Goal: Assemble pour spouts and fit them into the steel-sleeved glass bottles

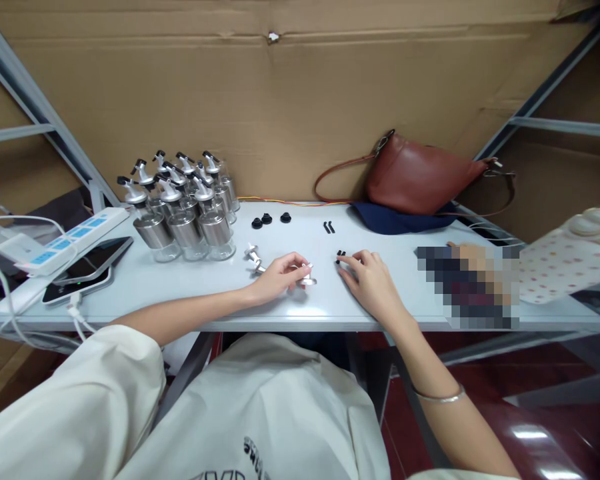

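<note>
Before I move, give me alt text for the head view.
Left hand holds a silver part at a white table; right hand is at small black pieces. Spout-topped bottles stand left; black caps lie beyond the hands, a brown bag back right.

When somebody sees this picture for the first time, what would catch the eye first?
Probably the reddish-brown handbag, resting on dark blue cloth at the back right. Next, perhaps, the cluster of steel-and-glass bottles with pourer tops at the left. Nearer, about the middle, the left hand holds a silvery part.
</note>
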Demonstrator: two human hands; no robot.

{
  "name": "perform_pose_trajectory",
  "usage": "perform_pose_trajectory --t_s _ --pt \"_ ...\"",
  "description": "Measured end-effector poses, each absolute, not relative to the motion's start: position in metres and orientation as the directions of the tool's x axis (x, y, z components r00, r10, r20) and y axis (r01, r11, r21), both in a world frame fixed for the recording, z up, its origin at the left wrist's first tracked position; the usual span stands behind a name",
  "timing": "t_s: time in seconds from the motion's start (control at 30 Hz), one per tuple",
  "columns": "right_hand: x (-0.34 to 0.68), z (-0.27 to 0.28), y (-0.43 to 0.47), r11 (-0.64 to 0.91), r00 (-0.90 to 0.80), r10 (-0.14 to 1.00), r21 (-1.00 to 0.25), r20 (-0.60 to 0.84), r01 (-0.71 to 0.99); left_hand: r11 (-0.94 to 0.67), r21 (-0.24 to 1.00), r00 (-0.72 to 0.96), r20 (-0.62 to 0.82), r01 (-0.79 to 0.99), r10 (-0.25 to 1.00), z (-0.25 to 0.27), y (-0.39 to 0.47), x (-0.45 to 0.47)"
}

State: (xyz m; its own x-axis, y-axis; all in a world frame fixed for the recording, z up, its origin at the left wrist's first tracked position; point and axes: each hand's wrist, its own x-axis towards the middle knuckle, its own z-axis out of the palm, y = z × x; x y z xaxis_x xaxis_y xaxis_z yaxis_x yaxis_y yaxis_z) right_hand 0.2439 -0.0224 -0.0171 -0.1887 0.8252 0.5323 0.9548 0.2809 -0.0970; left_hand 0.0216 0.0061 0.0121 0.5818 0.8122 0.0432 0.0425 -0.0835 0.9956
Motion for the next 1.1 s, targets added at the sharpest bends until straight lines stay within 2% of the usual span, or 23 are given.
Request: perform_pose_trajectory --t_s 0.17,0.23,0.37,0.43,0.53,0.63,0.9,1.1 --pt "0.242 -0.012 -0.025 0.416 -0.216 0.824 -0.300 0.524 0.858 -0.086 0.994 0.577 0.035 0.061 0.816 0.010 0.008 0.021" --pt "0.234 -0.009 -0.029 0.467 -0.219 0.831 -0.428 0.511 0.773 -0.086 0.994 0.581 0.030 0.068 0.814 0.009 0.008 0.021" --pt "0.211 -0.004 -0.038 0.389 -0.079 0.908 -0.760 0.411 0.520 -0.096 0.994 0.598 0.042 0.059 0.801 0.010 0.007 0.021" --pt "0.203 -0.004 -0.040 0.365 -0.020 0.921 -0.845 0.388 0.391 -0.095 0.994 0.611 0.044 0.052 0.790 0.011 0.006 0.022" --pt "0.198 -0.005 -0.041 0.376 0.035 0.914 -0.878 0.404 0.296 -0.085 0.995 0.630 0.028 0.061 0.776 0.013 0.004 0.022" --pt "0.200 -0.004 -0.041 0.381 0.061 0.907 -0.874 0.417 0.300 -0.080 0.994 0.642 0.016 0.071 0.766 0.015 0.003 0.022" --pt "0.198 -0.003 -0.042 0.444 -0.029 0.887 -0.837 0.460 0.319 -0.082 0.995 0.662 0.019 0.064 0.749 0.016 0.002 0.021" --pt "0.199 -0.008 -0.040 0.464 0.005 0.876 -0.847 0.482 0.260 -0.097 0.992 0.661 0.017 0.084 0.750 0.015 0.002 0.020"
